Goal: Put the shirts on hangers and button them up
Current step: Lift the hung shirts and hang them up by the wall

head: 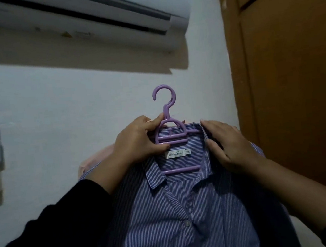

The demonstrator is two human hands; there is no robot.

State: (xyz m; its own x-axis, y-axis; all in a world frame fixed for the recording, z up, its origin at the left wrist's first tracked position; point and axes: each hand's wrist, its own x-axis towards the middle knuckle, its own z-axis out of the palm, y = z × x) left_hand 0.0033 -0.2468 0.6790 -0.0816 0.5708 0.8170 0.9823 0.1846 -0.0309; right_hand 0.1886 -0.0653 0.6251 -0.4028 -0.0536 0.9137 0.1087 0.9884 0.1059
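Two hands are on one striped shirt [177, 217], which hangs in front of the wall on a purple plastic hanger [170, 134]. The left hand [140, 141] has its fingers and thumb curled round the hanger's neck and upper bar, while the right hand [230, 146] lies with straight fingers on the collar [202, 131] and shoulder, pressing and holding nothing. The cloth looks light, soft and limp (it would likely slide off a smooth shoulder if tugged), so the stiff hanger neck seems the best hold, with a pinch at the placket [183, 211] for each button [187, 223]; buttons further down are too dim to judge.
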